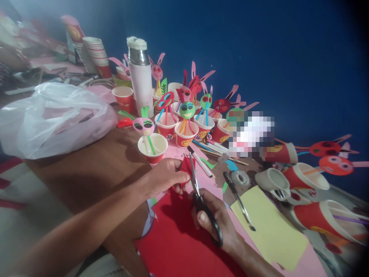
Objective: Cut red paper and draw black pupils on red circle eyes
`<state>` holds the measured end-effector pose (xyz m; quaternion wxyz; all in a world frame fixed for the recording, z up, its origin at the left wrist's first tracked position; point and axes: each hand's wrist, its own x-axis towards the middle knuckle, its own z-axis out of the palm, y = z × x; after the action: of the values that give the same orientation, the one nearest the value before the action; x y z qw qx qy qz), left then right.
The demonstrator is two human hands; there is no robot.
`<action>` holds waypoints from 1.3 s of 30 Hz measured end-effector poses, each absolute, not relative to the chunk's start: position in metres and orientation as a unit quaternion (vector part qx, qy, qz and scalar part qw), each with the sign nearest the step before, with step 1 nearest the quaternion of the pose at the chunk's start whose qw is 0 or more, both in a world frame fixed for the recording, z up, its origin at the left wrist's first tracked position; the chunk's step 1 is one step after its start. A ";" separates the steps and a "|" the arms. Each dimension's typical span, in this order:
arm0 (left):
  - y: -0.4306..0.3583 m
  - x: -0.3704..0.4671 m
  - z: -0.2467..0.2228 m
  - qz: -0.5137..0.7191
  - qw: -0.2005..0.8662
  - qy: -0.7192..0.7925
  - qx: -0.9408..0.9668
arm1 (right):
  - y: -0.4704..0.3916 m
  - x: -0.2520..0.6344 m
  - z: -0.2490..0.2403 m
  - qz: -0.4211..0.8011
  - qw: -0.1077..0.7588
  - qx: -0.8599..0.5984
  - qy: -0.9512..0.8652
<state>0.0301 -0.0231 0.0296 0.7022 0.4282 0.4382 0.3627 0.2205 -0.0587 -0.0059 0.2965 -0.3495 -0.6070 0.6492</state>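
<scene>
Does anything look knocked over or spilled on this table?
I see no spill. The red cup behind the white mug looks tipped sideways, odd compared with the upright cups further left, but the view leans there, so I can't tell whether it fell.

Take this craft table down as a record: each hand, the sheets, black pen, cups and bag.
Left hand: pinching a small red paper piece
Right hand: holding black-handled scissors, pointing away from the person
Red sheet: beneath the right hand
Yellow sheet: to the right
Black pen: partly on the yellow sheet
Cups: several, holding straws topped with paper faces
Bag: translucent plastic, at left
</scene>
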 end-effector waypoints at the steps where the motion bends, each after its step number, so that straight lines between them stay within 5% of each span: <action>1: -0.023 0.030 0.030 0.363 0.702 0.438 0.428 | -0.059 0.220 -0.006 0.648 0.298 -0.351 -0.607; 39: -0.022 0.027 0.034 0.338 0.674 0.486 0.442 | -0.058 0.221 -0.005 0.668 0.285 -0.343 -0.596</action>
<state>0.0273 -0.0220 0.0337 0.6736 0.4422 0.4860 0.3384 0.2209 -0.0575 -0.0048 0.2846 -0.3431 -0.5964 0.6675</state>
